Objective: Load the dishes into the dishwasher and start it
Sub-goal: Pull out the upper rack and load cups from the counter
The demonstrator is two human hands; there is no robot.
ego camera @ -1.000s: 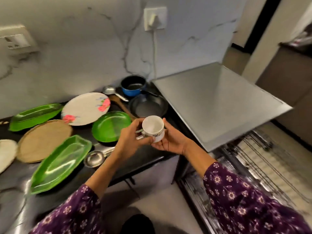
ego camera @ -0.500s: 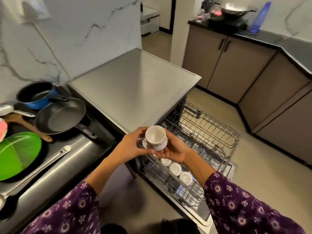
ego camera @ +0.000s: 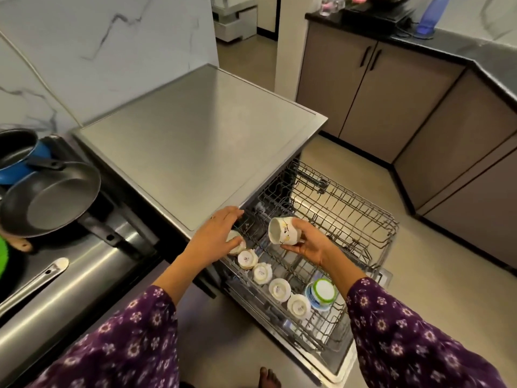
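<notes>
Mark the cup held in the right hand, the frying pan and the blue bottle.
cup (ego camera: pixel 285 232): head view, its patterned side wall.
frying pan (ego camera: pixel 53 201): head view, its inner base.
blue bottle (ego camera: pixel 430 15): head view, its body.

The left hand has let go of the white ceramic cup, now tipped sideways in the right hand over the grey wire dishwasher rack.
</notes>
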